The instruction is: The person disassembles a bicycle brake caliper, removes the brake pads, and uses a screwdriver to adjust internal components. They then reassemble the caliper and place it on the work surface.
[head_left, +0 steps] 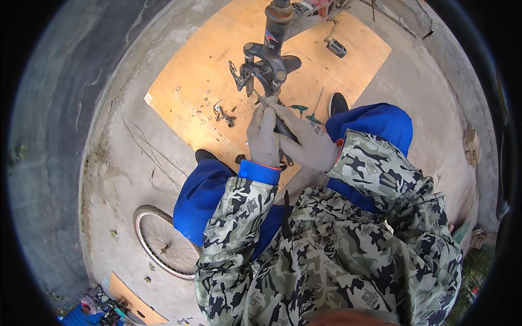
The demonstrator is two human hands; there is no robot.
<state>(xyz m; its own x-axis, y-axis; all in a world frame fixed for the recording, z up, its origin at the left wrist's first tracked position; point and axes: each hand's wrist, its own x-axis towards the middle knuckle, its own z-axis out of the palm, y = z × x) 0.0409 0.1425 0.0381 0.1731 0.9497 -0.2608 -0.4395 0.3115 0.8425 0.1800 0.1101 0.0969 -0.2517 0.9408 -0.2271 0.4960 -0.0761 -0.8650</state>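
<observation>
A dark bicycle frame and fork (279, 32) stand in front of me, with a brake arm (237, 79) on the fork's left side. My left hand (263, 133), in a light grey glove, is closed in a pinch beside the lower fork. A thin metal piece (261, 100) shows at its fingertips; its kind is unclear. My right hand (311, 142), gloved alike, reaches in from the right, its fingertips closed against the left ones. Between its thumb and forefinger runs a dark fork leg (281, 129). What the fingertips grip is mostly hidden.
Beneath the bike lies a wooden board (187, 81), with a loose brake part (223, 115) and small bits left of my hands. Green-handled tools (313, 118) lie right of them. A pedal (336, 48) sits farther off. A wheel (163, 244) and a cable (149, 144) rest on concrete.
</observation>
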